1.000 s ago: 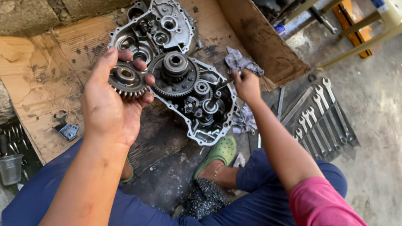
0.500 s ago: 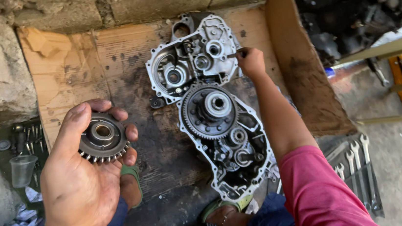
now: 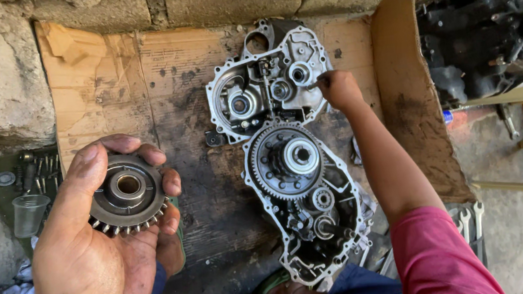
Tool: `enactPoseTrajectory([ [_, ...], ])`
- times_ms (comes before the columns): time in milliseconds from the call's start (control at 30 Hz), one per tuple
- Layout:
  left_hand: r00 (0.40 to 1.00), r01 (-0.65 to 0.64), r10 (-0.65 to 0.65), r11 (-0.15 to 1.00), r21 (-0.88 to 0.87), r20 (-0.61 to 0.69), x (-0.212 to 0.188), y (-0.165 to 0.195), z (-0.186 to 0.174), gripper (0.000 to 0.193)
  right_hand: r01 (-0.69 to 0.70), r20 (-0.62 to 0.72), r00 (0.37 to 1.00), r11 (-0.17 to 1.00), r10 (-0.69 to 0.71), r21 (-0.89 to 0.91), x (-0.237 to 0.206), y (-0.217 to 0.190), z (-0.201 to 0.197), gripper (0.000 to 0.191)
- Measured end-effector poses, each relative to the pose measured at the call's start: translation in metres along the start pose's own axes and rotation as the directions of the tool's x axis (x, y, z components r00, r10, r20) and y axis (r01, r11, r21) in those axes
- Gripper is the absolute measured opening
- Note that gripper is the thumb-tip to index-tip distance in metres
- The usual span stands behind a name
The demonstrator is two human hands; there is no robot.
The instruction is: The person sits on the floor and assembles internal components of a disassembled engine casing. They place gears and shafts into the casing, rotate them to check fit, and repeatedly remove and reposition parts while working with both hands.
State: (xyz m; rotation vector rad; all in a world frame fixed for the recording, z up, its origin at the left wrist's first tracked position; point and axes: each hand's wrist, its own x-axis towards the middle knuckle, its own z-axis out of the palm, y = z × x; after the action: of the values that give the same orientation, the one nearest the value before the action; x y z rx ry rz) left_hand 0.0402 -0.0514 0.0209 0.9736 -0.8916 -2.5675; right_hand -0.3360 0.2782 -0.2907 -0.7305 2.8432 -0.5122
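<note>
Your left hand (image 3: 93, 259) has its grip closed round the gear (image 3: 127, 194), bore facing you (teeth downward). The engine case (image 3: 287, 151) lies right and farther off on cardboard (image 3: 113, 72); your right hand (image 3: 339, 89) pinches at its upper edge, contents unclear.

No packages, labels, signs or screens.
</note>
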Motion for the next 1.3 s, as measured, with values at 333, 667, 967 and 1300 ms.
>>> enactPoseTrajectory([
  [333,1.0,0.024,-0.024,1.0,-0.017,0.013,-0.003,0.001,-0.016,0.032,-0.182,0.047,0.977,0.932,0.207,-0.312,0.022,-0.019,0.015,0.042],
  [667,0.994,0.098,-0.099,0.995,-0.035,-0.054,-0.014,-0.01,-0.023,0.031,-0.246,-0.033,0.968,0.916,0.249,-0.317,0.018,-0.038,0.02,0.042],
  [967,0.996,-0.084,0.083,0.996,0.033,0.016,-0.01,0.003,-0.001,0.02,-0.12,0.17,0.978,0.993,0.119,-0.004,-0.034,-0.057,-0.052,0.069],
  [1300,0.974,-0.104,0.101,0.995,0.004,0.203,-0.027,-0.027,0.026,0.02,-0.187,0.218,0.975,0.726,0.052,0.662,-0.279,-0.123,-0.105,0.04],
])
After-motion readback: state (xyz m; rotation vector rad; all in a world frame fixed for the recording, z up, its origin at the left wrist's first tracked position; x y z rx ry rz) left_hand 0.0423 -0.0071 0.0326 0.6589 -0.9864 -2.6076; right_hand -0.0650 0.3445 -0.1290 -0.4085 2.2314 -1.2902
